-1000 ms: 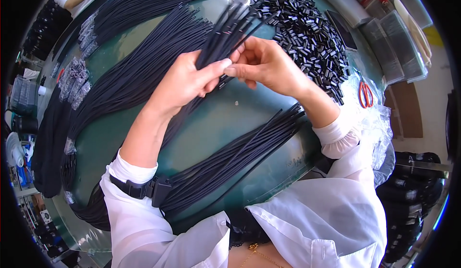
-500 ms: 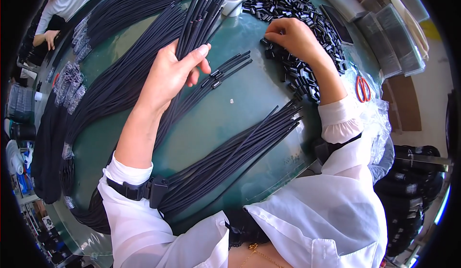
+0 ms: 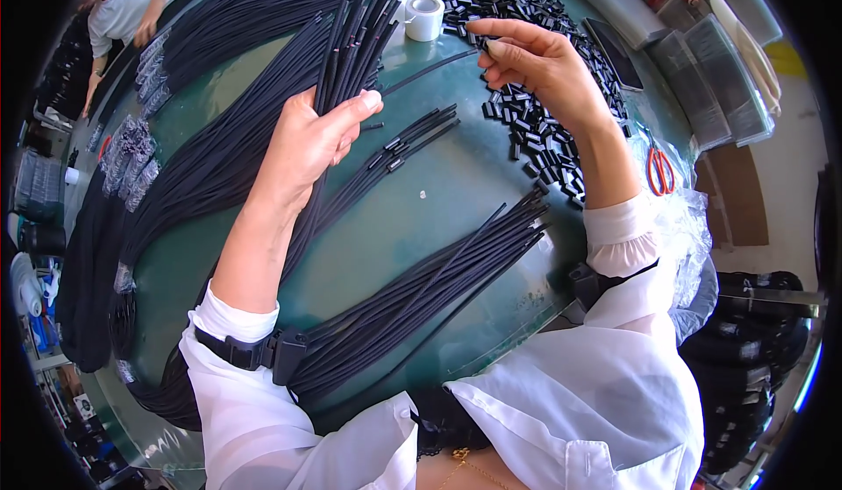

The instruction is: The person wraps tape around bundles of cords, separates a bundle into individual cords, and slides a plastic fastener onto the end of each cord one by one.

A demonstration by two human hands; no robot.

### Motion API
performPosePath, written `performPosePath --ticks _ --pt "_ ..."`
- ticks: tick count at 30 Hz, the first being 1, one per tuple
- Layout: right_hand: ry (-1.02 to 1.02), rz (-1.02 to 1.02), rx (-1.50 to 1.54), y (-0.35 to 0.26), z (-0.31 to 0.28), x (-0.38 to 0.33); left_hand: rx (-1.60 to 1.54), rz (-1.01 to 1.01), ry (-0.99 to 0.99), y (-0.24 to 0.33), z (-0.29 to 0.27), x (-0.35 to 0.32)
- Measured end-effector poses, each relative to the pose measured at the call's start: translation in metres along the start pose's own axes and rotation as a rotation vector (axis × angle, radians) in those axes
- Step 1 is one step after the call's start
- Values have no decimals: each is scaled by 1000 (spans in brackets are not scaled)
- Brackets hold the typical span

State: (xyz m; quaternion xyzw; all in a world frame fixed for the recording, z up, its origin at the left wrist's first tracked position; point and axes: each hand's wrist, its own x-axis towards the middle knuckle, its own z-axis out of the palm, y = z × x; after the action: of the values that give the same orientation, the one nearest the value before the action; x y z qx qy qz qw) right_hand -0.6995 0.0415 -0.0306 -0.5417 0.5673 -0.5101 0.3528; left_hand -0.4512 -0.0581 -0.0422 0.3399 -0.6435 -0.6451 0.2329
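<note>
My left hand (image 3: 317, 139) is closed around a bundle of thin black cords (image 3: 353, 56), whose ends point up and away from me. One single cord (image 3: 430, 70) sticks out of this bundle to the right. Its tip meets the fingers of my right hand (image 3: 539, 64), which pinch it beside the thumb while the index finger stretches out to the left. Whether a small black tube is also in that pinch is hidden. Under and behind my right hand spreads a heap of short black tubes (image 3: 553, 139).
A roll of clear tape (image 3: 424, 18) stands beyond the bundle. More black cords (image 3: 438, 279) lie on the green table (image 3: 421, 227) nearer to me. Red-handled scissors (image 3: 660, 172) and clear plastic film (image 3: 688, 227) lie right. Another person (image 3: 127, 7) is at the far left.
My right hand has risen from the tube heap and turned, its fingers now at a cord's tip. That cord now juts out rightward from the bundle. The other person's arms have moved.
</note>
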Motion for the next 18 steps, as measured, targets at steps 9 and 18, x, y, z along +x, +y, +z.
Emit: performPosePath --ticks 9,18 --pt "138 103 278 -5 20 1 -18 16 15 -1 1 0" --pt "150 123 594 7 31 3 -68 -7 6 -2 -2 3"
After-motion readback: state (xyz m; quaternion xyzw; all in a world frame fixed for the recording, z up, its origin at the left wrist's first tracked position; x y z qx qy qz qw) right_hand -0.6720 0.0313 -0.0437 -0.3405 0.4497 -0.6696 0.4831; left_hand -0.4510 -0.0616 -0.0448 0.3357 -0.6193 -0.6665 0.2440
